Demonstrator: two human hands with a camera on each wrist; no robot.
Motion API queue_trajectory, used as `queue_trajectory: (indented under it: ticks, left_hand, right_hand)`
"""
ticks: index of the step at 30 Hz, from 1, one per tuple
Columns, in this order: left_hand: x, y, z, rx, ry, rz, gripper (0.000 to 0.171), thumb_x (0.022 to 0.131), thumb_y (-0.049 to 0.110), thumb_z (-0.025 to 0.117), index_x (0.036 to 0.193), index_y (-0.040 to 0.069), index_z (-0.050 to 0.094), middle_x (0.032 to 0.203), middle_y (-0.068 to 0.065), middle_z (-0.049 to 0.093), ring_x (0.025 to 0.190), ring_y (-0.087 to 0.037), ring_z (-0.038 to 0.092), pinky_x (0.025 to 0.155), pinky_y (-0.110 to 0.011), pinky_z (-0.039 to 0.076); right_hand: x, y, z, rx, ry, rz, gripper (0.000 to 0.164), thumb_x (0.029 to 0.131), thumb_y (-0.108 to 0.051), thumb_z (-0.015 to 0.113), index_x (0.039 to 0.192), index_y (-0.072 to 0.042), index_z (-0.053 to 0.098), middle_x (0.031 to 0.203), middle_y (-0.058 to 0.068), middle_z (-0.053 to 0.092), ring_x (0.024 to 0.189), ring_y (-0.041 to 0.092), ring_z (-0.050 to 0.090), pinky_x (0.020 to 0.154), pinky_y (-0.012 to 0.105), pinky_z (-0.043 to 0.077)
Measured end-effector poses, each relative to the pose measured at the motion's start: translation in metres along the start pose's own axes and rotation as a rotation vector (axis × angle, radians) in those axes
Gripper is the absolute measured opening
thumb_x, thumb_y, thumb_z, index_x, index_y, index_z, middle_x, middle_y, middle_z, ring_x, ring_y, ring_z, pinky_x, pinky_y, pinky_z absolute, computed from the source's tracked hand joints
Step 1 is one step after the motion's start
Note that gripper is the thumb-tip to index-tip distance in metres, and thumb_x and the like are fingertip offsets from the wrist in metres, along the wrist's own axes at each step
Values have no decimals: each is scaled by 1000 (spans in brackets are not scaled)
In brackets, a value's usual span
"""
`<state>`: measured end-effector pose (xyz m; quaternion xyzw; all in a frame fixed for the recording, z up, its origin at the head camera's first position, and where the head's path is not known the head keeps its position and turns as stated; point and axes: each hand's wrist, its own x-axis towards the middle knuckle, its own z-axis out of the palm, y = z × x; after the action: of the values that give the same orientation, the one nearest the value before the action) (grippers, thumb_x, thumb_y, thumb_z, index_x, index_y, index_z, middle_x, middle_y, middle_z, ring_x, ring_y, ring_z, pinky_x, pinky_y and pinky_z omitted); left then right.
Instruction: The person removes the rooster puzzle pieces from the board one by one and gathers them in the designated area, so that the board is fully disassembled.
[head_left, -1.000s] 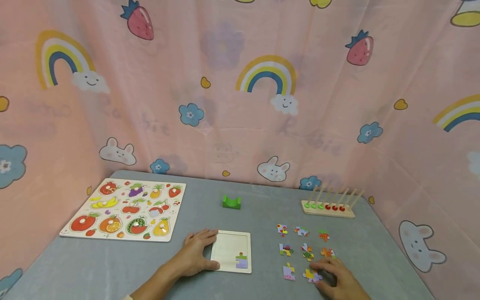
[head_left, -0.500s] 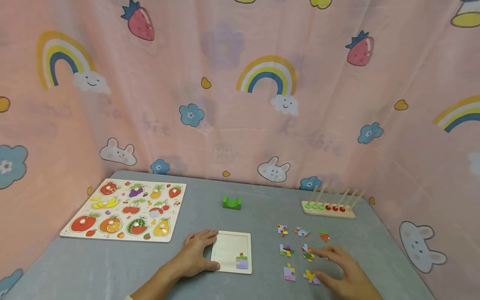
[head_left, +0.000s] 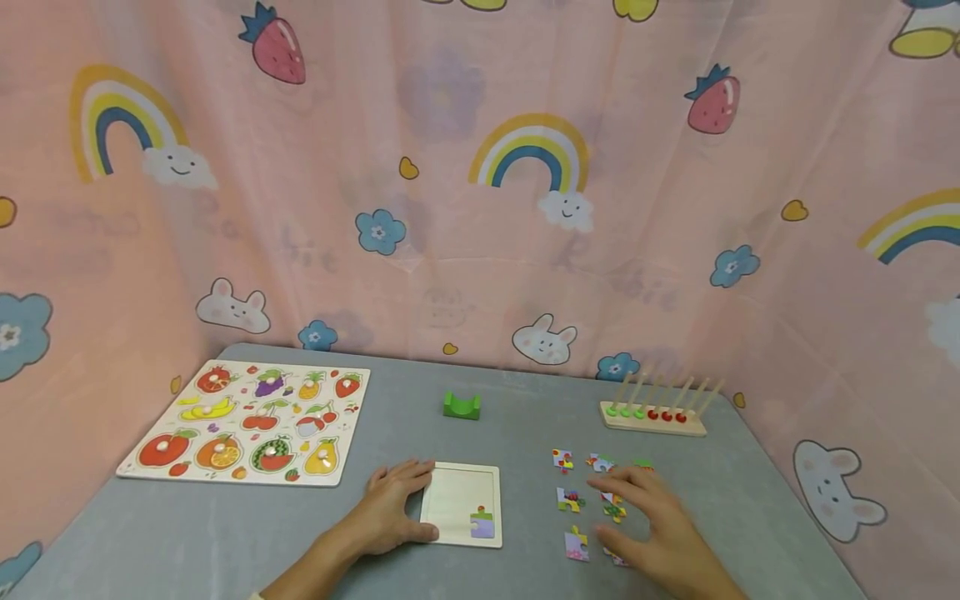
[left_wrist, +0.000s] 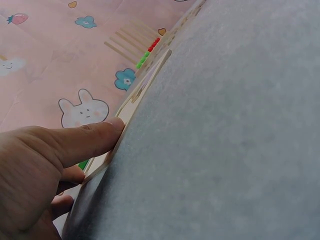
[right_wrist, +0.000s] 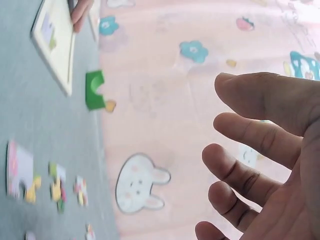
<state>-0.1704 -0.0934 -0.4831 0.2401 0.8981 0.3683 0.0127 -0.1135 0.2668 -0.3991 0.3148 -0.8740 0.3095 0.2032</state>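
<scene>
My left hand point(head_left: 393, 504) holds the left side of a square wooden puzzle tray point(head_left: 450, 500), thumb at the near corner and fingers at the far one. In the left wrist view the thumb point(left_wrist: 95, 142) lies against the tray's edge. One purple-and-green jigsaw piece point(head_left: 482, 523) sits in the tray's near right corner. My right hand point(head_left: 660, 529) is over the loose jigsaw pieces, fingers spread and holding nothing, as the right wrist view also shows. Near its fingertips lie a colourful piece point(head_left: 613, 508) and a purple-and-pink piece point(head_left: 577, 547). The hand hides some pieces.
A fruit peg puzzle board point(head_left: 255, 425) lies at the left of the grey table point(head_left: 525, 425). Behind the tray stands a green block point(head_left: 461, 407) with a curved hollow. A wooden peg rack point(head_left: 652, 421) with green and red beads is at the back right.
My right hand has lifted off the near right piece and moved up and left over the pieces, its fingers opening. The left hand and tray have stayed in place.
</scene>
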Motion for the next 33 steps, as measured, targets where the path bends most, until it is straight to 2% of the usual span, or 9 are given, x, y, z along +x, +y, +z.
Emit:
queue_trajectory:
  ticks: [8, 15, 22, 26, 33]
  left_hand:
    - [-1, 2, 0, 2, 20, 25, 78, 66, 27, 88, 128, -9, 57, 140, -14, 50, 134, -39, 34, 102, -66, 13]
    - [0, 1, 0, 6, 15, 22, 78, 67, 28, 88, 128, -8, 57, 140, -13, 49, 134, -39, 34, 102, -65, 13]
    - [0, 0, 0, 2, 10, 15, 77, 67, 28, 88, 128, -8, 57, 141, -13, 49, 134, -39, 33, 102, -66, 13]
    - [0, 0, 0, 5, 9, 11, 77, 67, 27, 87, 128, -8, 57, 141, -13, 49, 134, -39, 33, 102, -65, 13]
    - [0, 0, 0, 8, 13, 7, 76, 67, 28, 87, 128, -7, 57, 141, -13, 49, 134, -38, 33, 103, -65, 13]
  right_hand:
    - [20, -20, 17, 68, -2, -4, 47, 79, -16, 81, 123, -20, 65, 113, -10, 56, 104, 12, 48, 77, 33, 44]
    - [35, -29, 39, 149, -2, -18, 45, 79, -15, 80, 122, -17, 66, 108, -10, 55, 97, 13, 49, 75, 33, 44]
    - [44, -29, 68, 192, -21, 17, 44, 79, -17, 80, 121, -16, 66, 107, -14, 55, 98, 11, 50, 79, 36, 45]
    - [46, -26, 87, 255, -39, 33, 45, 78, -11, 80, 121, -9, 66, 105, -9, 56, 99, 14, 52, 81, 39, 46]
    - [41, -19, 113, 268, -102, 123, 42, 78, -13, 78, 119, -11, 67, 102, 1, 58, 99, 14, 47, 84, 39, 42]
